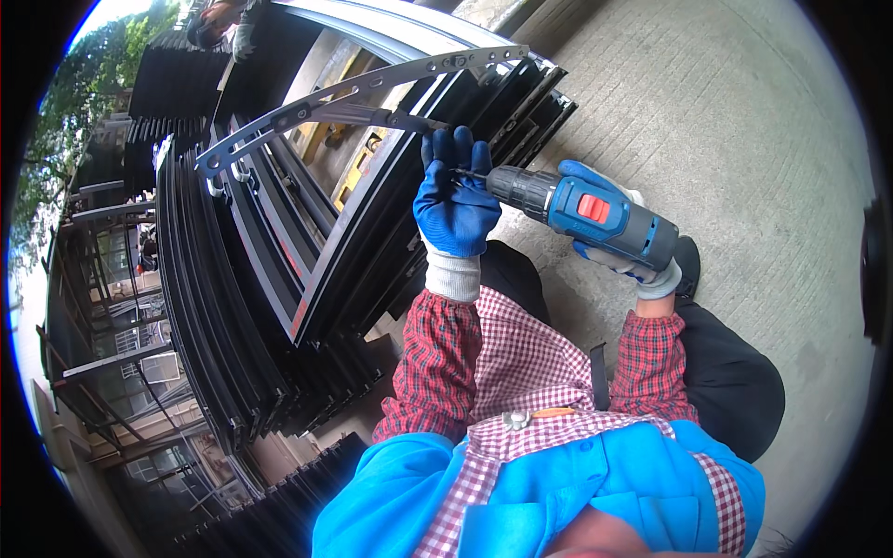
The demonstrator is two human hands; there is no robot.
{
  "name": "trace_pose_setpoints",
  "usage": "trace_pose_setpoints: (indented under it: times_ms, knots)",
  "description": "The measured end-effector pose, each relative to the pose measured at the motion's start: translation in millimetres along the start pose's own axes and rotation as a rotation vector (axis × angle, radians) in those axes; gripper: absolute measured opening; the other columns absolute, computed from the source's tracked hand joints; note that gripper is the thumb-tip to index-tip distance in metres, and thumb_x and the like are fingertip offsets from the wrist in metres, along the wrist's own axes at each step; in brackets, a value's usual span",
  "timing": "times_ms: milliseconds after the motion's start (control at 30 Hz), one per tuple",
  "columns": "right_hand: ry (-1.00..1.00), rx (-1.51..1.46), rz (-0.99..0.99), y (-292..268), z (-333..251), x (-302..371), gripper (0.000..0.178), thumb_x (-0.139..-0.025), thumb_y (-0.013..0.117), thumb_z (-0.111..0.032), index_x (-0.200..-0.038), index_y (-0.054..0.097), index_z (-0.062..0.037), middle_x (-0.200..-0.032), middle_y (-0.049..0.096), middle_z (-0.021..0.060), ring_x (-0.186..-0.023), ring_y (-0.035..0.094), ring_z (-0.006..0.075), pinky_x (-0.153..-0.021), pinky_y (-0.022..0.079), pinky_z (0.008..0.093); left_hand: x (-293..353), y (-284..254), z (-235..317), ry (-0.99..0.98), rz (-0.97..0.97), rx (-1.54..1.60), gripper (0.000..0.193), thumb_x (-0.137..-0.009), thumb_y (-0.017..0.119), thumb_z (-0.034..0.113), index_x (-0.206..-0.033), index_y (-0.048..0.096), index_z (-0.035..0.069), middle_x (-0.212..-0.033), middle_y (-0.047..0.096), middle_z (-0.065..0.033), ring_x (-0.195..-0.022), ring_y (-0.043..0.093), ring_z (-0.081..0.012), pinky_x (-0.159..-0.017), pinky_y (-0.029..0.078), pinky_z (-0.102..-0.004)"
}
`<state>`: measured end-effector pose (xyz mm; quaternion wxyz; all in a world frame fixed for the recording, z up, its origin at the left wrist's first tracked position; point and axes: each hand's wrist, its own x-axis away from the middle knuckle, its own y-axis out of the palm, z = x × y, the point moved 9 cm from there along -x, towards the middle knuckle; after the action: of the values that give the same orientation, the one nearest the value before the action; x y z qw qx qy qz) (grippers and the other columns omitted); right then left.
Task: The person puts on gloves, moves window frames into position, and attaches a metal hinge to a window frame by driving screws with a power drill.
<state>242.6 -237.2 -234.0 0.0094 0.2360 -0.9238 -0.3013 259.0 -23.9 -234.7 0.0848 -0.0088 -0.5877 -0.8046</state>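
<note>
Window frames (279,279), dark and stacked on edge, lean at the left with a perforated metal stay bar (353,93) across their top edge. Left hand (456,200), blue-gloved, closes around the drill bit near the bar. Right hand (614,246) grips the cordless drill (577,209). Seemingly fastening hardware; next likely needs steady alignment.

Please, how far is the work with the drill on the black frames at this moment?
Done: a perforated metal strip already lies across the stacked black frames; whether it is fastened cannot be told.
In hand: the right hand grips the blue drill, and the gloved left hand steadies its bit at the frame edge.
Left: several strip holes appear empty.
</note>
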Motion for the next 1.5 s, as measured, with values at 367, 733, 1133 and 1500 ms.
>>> trace_pose_setpoints:
  times_ms: [367,733,1133,1500]
  knots:
    - [-0.207,0.444,0.055,2.6,-12.9,2.6,0.079,-0.064,0.077,-0.011,-0.135,0.043,-0.0085,-0.134,0.052,0.0062,-0.119,0.053,0.0206,-0.108,0.035,0.0309,-0.7,9.9,-11.4,-0.019,0.002,-0.016,0.039,-0.089,0.045,0.004,-0.126,0.054,0.01,-0.125,0.058,-0.0059,-0.123,0.049,-0.0252,-0.106,0.038,-0.0432]
    - [-0.192,0.377,0.024,-1.8,-5.6,1.3,0.079,-0.069,0.075,-0.012,-0.138,0.037,-0.0088,-0.137,0.048,0.0088,-0.116,0.055,0.0214,-0.103,0.041,0.0309,-16.9,22.0,-26.6,-0.213,0.05,-0.188,0.032,-0.087,0.052,0.008,-0.118,0.058,0.002,-0.111,0.064,-0.0111,-0.104,0.06,-0.0256,-0.093,0.046,-0.0371]
    - [-0.384,0.703,0.244,9.3,10.3,-8.1,0.082,-0.068,0.077,-0.01,-0.139,0.036,-0.0068,-0.128,0.056,0.01,-0.106,0.062,0.0211,-0.093,0.05,0.0283,-35.1,30.8,-34.0,-0.073,0.061,-0.653,0.014,-0.08,0.06,0.004,-0.094,0.062,0.003,-0.087,0.062,-0.007,-0.079,0.06,-0.0179,-0.074,0.048,-0.0285]
    - [-0.32,0.729,0.295,9.9,21.4,-18.5,0.085,-0.061,0.079,-0.011,-0.136,0.038,-0.0059,-0.132,0.05,0.0121,-0.11,0.059,0.0246,-0.098,0.046,0.0307,-20.8,91.5,-30.4,0.597,-0.175,-2.212,0.014,-0.078,0.062,0.004,-0.092,0.062,0.002,-0.086,0.063,-0.005,-0.072,0.056,-0.0124,-0.068,0.046,-0.0247]
